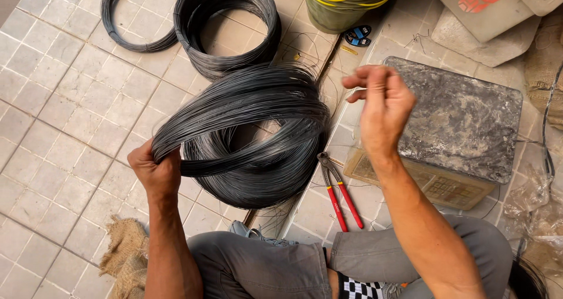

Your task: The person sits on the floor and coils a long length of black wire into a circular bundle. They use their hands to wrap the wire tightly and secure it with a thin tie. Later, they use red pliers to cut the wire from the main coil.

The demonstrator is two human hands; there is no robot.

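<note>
A thick coil of thin dark wire [252,134] lies on the tiled floor in front of my knees, its upper loops lifted and twisted. My left hand [155,170] is closed around the lifted loops at the coil's left side. My right hand [378,102] is raised to the right of the coil, fingers curled and pinched together; I cannot make out a strand in them. Red-handled cutters [340,196] lie on the floor below that hand, just right of the coil.
Two more wire coils [229,23] [138,17] lie at the back. A weighing scale with a dull metal plate [463,123] stands on the right. A green bucket [340,2], burlap [126,252], stone slabs and plastic wrap surround the spot.
</note>
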